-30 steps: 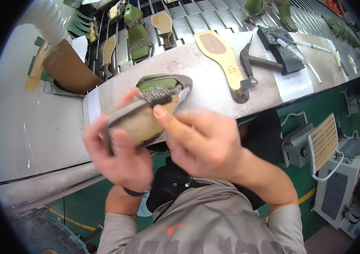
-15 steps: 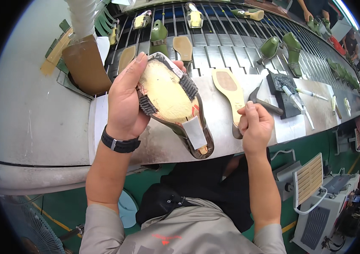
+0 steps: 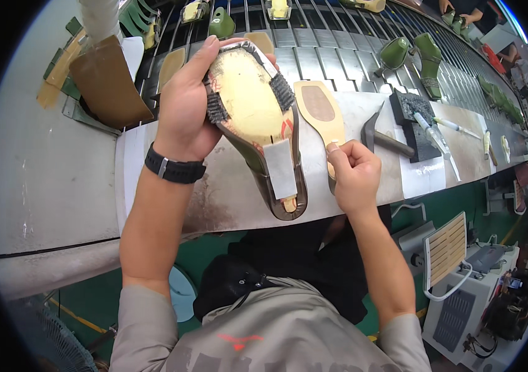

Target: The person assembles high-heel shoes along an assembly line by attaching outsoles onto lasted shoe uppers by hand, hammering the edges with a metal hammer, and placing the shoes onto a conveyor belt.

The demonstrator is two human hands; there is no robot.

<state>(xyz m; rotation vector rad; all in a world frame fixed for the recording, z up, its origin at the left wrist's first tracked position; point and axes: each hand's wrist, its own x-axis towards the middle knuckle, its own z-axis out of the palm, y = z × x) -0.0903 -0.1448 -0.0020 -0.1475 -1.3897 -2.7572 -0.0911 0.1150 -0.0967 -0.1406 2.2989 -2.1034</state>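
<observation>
My left hand (image 3: 186, 105) is wrapped round the toe end of a green shoe (image 3: 248, 93), held bottom up above the bench. Its underside shows a yellowish last bottom, dark rough folded strips at both sides and a white patch (image 3: 281, 167) towards the heel. Just right of it lies a tan shoe sole (image 3: 319, 115) with a brown oval at its forepart and a dark heel end. Over the narrow part of that sole, my right hand (image 3: 357, 177) is closed in a pinch, thumb against forefinger. What lies between those fingertips is hidden.
A hammer (image 3: 394, 144) rests beside a black block (image 3: 416, 118), with syringe-like tubes (image 3: 434, 139) next to it. Behind runs a roller conveyor (image 3: 338, 56) carrying green shoes (image 3: 428, 62) and soles. A brown board (image 3: 112, 80) stands at left. Another person's hands (image 3: 462, 12) hold shoes far right.
My right hand has moved left, from beside the sole to over its narrow part. The shoe in my left hand has turned slightly, its heel end now pointing more straight towards me.
</observation>
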